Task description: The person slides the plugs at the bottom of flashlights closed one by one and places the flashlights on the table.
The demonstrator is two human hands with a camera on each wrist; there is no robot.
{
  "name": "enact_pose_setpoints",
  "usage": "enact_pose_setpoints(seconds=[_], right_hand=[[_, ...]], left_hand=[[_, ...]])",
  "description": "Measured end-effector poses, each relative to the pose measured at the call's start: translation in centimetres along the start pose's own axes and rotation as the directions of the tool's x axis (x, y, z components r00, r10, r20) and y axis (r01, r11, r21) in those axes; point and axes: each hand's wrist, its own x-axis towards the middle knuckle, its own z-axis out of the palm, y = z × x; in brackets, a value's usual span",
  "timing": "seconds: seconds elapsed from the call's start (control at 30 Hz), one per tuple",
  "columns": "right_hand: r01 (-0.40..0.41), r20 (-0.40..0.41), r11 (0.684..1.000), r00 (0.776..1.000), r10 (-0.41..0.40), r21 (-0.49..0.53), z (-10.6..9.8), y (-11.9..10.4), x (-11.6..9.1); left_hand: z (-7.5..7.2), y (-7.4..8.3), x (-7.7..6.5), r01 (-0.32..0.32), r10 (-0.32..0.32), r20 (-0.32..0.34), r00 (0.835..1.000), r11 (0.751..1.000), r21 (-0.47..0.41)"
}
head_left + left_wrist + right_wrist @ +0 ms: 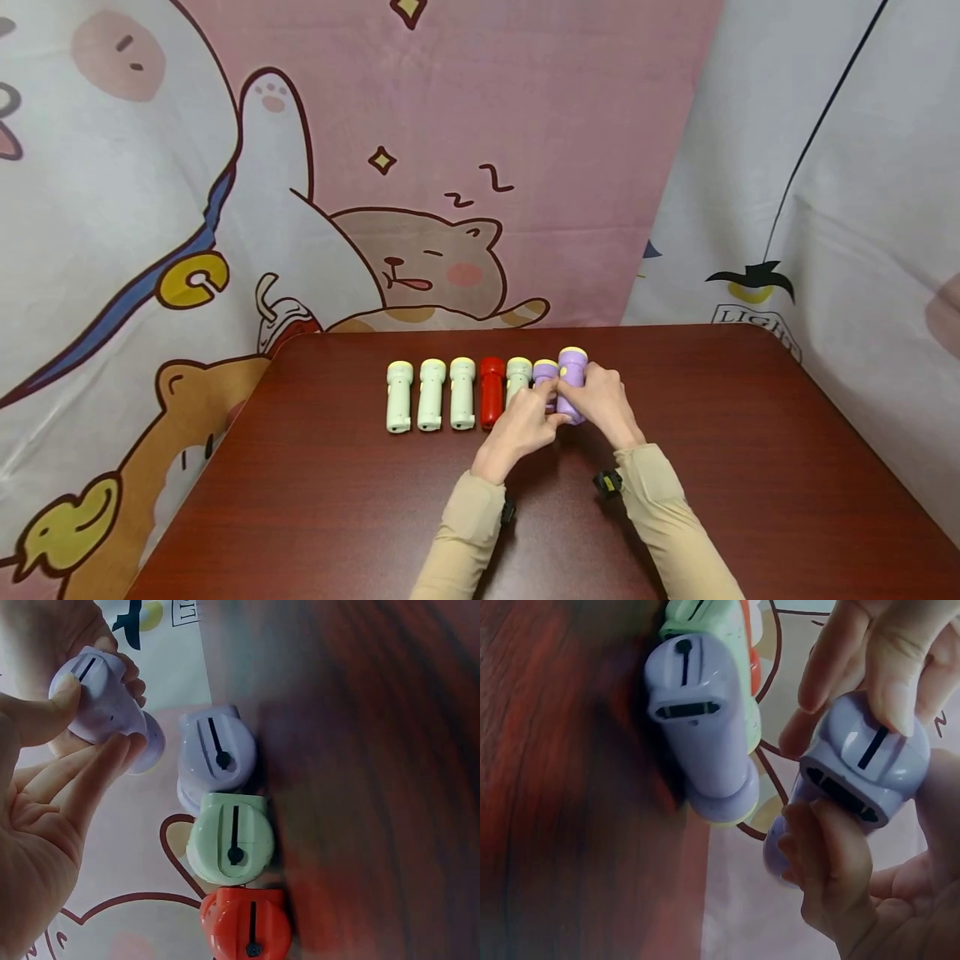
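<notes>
A purple flashlight (573, 367) is held up off the table, its yellow-rimmed head pointing away from me. My right hand (603, 398) grips its barrel from the right. At the tail end my left hand (523, 425) pinches it, the thumb lying on the cap by a dark slot in the left wrist view. Just left of it a second purple flashlight (705, 742) lies on the table, partly hidden by my left hand in the head view. Beside that one come a pale green flashlight (231, 840) and a red flashlight (492, 390).
Several more pale green flashlights, among them one at the left end (400, 396), continue the row leftward, heads away from me. All lie on a dark red-brown wooden table (337, 517). Behind its far edge hangs a cartoon-printed cloth (585, 167).
</notes>
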Motion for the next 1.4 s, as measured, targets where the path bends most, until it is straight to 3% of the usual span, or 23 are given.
enact_pose_setpoints(seconds=[0.33, 0.77, 1.0, 1.4], right_hand=[[-0.007, 0.033, 1.000, 0.999, 0.007, -0.007, 0.0, 0.8, 0.2], [0.000, 0.040, 0.993, 0.999, 0.005, -0.116, 0.6, 1.8, 0.5], [-0.009, 0.058, 0.990, 0.998, 0.018, -0.143, 1.3, 1.9, 0.7], [-0.021, 0.078, 0.986, 0.996, 0.034, -0.164, 1.8, 2.0, 0.8]], left_hand=[[0.5, -0.5, -0.2, 0.032, -0.031, 0.026, 0.999, 0.999, -0.036], [0.6, -1.1, -0.8, 0.041, -0.038, -0.025, 0.999, 0.986, 0.162], [0.7, -1.2, -0.8, 0.043, -0.049, 0.020, 0.999, 0.972, 0.231], [0.8, -1.3, -0.7, -0.001, -0.013, 0.059, 0.998, 0.975, 0.224]])
